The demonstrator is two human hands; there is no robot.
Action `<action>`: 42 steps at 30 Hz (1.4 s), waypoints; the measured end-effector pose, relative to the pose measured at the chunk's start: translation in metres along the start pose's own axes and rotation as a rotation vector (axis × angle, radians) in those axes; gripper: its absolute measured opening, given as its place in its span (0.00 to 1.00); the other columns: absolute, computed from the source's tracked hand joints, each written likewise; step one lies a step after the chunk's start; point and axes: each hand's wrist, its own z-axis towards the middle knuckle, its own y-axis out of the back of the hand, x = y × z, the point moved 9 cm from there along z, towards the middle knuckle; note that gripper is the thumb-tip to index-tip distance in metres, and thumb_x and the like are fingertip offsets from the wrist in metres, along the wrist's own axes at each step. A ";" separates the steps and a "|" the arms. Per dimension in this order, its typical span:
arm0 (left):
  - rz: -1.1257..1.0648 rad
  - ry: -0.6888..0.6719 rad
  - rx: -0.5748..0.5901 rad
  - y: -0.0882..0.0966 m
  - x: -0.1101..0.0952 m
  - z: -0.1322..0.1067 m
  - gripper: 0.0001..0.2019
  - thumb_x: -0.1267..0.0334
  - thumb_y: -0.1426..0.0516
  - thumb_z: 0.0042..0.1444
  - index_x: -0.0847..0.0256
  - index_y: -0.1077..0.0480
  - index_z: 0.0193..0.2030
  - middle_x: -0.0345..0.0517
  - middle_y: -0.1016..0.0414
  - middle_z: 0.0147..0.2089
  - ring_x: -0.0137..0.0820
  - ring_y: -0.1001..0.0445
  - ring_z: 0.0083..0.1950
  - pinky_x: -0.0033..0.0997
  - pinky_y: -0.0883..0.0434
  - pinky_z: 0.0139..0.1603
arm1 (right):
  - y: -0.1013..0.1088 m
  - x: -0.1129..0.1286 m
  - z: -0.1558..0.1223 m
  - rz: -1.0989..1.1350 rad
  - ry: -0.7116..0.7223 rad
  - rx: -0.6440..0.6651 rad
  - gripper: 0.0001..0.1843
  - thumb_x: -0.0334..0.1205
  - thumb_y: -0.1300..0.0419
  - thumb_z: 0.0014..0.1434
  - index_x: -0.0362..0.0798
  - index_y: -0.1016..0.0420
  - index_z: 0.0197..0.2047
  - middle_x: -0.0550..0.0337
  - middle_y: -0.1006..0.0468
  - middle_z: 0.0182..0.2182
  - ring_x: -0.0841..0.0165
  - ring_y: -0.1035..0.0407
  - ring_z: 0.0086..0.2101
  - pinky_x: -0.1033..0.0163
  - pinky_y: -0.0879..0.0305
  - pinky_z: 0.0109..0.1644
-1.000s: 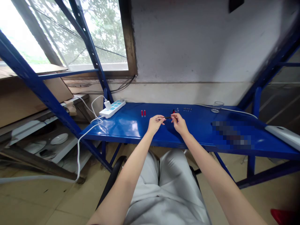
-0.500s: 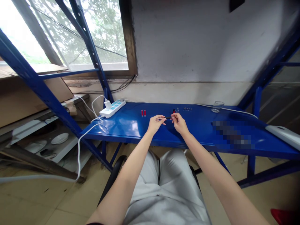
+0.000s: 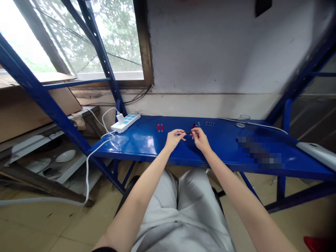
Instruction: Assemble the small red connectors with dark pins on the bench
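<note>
Over the blue metal table (image 3: 147, 140), my left hand (image 3: 174, 138) and my right hand (image 3: 200, 138) face each other and pinch the two ends of a small thin black part (image 3: 188, 132). Both hands have their fingers closed on it. Just behind the right hand lies a small red and black piece (image 3: 194, 125). Two small red parts (image 3: 160, 127) stand side by side to the left of my hands. A row of tiny silver bits (image 3: 209, 123) lies behind the right hand.
A white power strip (image 3: 125, 122) with a plugged charger and white cable sits at the table's back left. A small glass (image 3: 243, 120) stands at the back right, a white flat object (image 3: 316, 151) at the far right edge. Blue rack posts flank the table; plates lie on a low shelf (image 3: 52, 161).
None of the things has moved. My hands keep their pinch on the black part; only the view has shifted slightly.
</note>
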 end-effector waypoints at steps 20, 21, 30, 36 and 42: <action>1.445 -0.082 0.447 0.029 -0.071 0.088 0.08 0.69 0.40 0.43 0.64 0.26 0.33 0.49 0.25 0.34 0.31 0.28 0.34 0.26 0.35 0.34 | -0.004 -0.003 0.001 -0.087 -0.050 0.027 0.12 0.43 0.55 0.59 0.49 0.39 0.44 0.52 0.30 0.40 0.71 0.33 0.28 0.60 0.36 0.34; 1.464 -0.058 0.452 0.033 -0.065 0.088 0.08 0.69 0.41 0.43 0.64 0.26 0.34 0.49 0.24 0.35 0.31 0.28 0.35 0.26 0.35 0.34 | -0.005 -0.003 0.001 -0.086 -0.051 0.034 0.12 0.43 0.55 0.59 0.49 0.39 0.43 0.52 0.30 0.39 0.70 0.33 0.28 0.60 0.36 0.34; 1.514 0.012 0.376 0.053 -0.044 0.087 0.06 0.69 0.41 0.45 0.63 0.26 0.32 0.47 0.24 0.34 0.31 0.27 0.37 0.26 0.35 0.39 | -0.007 -0.003 0.002 -0.125 -0.042 0.054 0.11 0.41 0.54 0.58 0.49 0.37 0.42 0.54 0.29 0.39 0.70 0.33 0.27 0.60 0.36 0.35; 1.563 -0.001 0.349 0.054 -0.043 0.087 0.07 0.69 0.43 0.45 0.61 0.26 0.33 0.46 0.24 0.37 0.32 0.29 0.41 0.27 0.35 0.42 | -0.008 -0.003 0.002 -0.141 -0.046 0.068 0.11 0.40 0.55 0.58 0.49 0.37 0.42 0.54 0.29 0.39 0.71 0.33 0.27 0.60 0.36 0.35; 1.582 -0.011 0.357 0.054 -0.043 0.087 0.08 0.69 0.43 0.45 0.60 0.26 0.34 0.46 0.24 0.38 0.32 0.29 0.43 0.27 0.36 0.43 | -0.007 -0.003 0.002 -0.154 -0.048 0.066 0.12 0.39 0.55 0.58 0.49 0.36 0.42 0.54 0.29 0.38 0.70 0.33 0.27 0.60 0.36 0.35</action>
